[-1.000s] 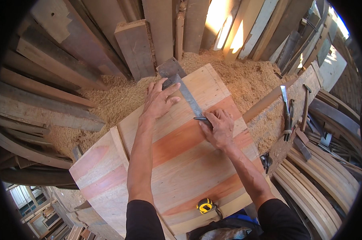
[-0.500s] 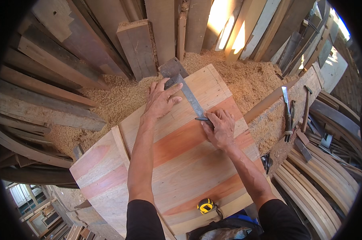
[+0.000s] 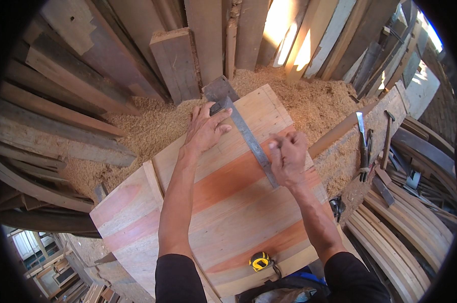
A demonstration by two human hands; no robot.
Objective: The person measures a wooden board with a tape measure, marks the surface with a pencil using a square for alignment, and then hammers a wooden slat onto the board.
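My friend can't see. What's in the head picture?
A person's left hand touches a grey metal try square atop a striped wooden panel; the right hand curls beside the blade. A yellow and black tape measure lies nearby.

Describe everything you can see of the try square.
The try square has a long, straight grey blade, metallic and worn-looking, and a darker stock partly hidden by fingers. It lies on the striped wooden panel, slanting from the stock at upper left to lower right. The left hand holds the stock end; whether the right hand touches the blade is unclear.
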